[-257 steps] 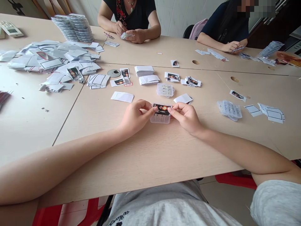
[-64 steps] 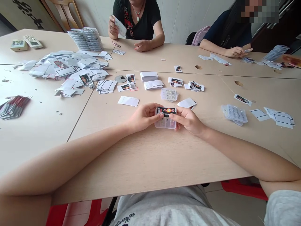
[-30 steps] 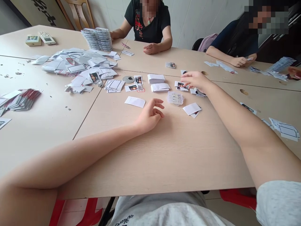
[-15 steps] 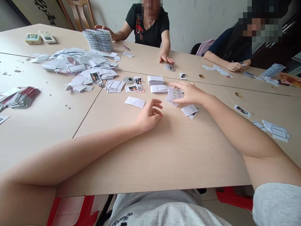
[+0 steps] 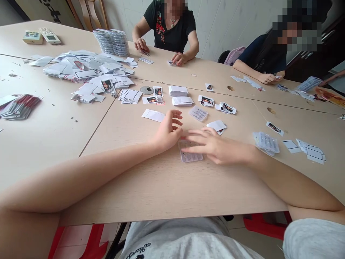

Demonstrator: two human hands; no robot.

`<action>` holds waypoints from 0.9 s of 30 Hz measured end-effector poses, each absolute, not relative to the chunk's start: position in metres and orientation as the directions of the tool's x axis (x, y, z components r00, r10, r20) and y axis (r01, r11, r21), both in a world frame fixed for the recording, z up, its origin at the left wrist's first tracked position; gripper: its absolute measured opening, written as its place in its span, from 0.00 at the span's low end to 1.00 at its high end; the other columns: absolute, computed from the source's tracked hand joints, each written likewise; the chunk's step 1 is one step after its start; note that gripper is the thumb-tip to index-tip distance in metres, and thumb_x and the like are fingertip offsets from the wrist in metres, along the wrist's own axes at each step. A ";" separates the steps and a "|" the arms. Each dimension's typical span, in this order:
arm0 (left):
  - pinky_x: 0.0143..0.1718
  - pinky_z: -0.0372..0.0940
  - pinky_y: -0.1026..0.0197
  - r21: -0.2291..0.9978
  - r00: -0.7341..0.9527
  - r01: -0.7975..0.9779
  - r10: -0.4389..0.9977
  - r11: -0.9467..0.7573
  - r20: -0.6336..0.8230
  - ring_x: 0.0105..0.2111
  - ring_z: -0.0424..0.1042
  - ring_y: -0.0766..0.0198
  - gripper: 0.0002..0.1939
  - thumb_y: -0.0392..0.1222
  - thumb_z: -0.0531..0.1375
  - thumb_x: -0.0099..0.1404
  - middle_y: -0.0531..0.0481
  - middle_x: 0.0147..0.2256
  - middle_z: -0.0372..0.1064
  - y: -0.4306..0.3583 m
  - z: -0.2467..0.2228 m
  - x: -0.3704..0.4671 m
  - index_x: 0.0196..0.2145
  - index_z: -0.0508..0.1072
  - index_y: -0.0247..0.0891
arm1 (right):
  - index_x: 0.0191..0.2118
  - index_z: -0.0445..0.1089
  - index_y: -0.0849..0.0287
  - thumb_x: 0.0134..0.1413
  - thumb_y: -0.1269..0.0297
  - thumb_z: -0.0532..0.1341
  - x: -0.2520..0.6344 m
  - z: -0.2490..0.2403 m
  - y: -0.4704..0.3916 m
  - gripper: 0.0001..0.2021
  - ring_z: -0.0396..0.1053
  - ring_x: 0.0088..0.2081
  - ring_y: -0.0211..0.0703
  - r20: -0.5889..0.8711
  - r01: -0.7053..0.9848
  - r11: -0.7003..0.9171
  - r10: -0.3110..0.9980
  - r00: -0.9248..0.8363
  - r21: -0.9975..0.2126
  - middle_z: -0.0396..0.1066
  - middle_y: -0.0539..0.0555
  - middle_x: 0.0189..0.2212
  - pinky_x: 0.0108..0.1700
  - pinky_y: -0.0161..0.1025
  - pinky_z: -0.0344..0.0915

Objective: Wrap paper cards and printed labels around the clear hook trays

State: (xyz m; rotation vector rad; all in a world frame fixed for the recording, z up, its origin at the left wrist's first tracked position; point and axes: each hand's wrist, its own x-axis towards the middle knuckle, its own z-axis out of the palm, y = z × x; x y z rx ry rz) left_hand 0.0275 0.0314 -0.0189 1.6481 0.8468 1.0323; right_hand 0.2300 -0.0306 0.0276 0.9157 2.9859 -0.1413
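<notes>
Over a clear plastic case (image 5: 192, 156) lying flat on the table, my right hand (image 5: 217, 146) has its fingers stretched out and apart, slightly blurred. Part of the case is hidden under those fingers; I cannot tell whether they touch it. My left hand (image 5: 169, 131) rests on its side at the case's upper left, fingers loosely curled and apart, holding nothing. Another clear case (image 5: 198, 113) lies just beyond both hands. To its right is a small white packet (image 5: 216, 125). A folded white slip (image 5: 153, 115) lies beside my left hand.
Two stacks of white slips (image 5: 179, 95) and a tape roll (image 5: 147, 91) lie ahead. A big paper heap (image 5: 86, 66) and stacked cases (image 5: 111, 43) stand far left. More clear cases (image 5: 266, 142) lie right. Two people sit across, one handling a small item (image 5: 172, 63).
My right hand has come nearer and let go of a clear case, which now lies in front of me. My left hand has barely moved. The person opposite slid a small item leftward.
</notes>
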 end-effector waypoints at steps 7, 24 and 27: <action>0.38 0.64 0.58 0.960 0.421 0.059 0.879 -0.275 0.226 0.43 0.65 0.63 0.23 0.26 0.51 0.51 0.45 0.46 0.59 0.031 -0.018 0.027 0.46 0.57 0.39 | 0.62 0.56 0.48 0.51 0.69 0.56 0.316 0.039 0.004 0.31 0.53 0.63 0.51 0.007 0.881 0.430 0.899 -0.437 -0.197 0.55 0.50 0.63 0.63 0.54 0.53; 0.38 0.66 0.57 0.976 0.396 0.108 0.909 -0.189 0.132 0.41 0.68 0.63 0.22 0.27 0.52 0.52 0.46 0.46 0.61 0.033 -0.015 0.027 0.46 0.58 0.40 | 0.59 0.60 0.48 0.54 0.53 0.58 0.347 0.034 0.015 0.26 0.62 0.57 0.52 -0.032 0.901 0.250 0.960 -0.279 -0.355 0.66 0.53 0.55 0.58 0.50 0.59; 0.39 0.66 0.56 0.976 0.398 0.107 0.908 -0.190 0.133 0.41 0.67 0.63 0.22 0.27 0.52 0.52 0.46 0.46 0.61 0.033 -0.016 0.027 0.46 0.58 0.40 | 0.59 0.60 0.49 0.54 0.51 0.57 0.360 0.035 0.016 0.27 0.66 0.53 0.55 0.002 0.945 0.141 0.989 -0.147 -0.296 0.69 0.56 0.51 0.53 0.51 0.64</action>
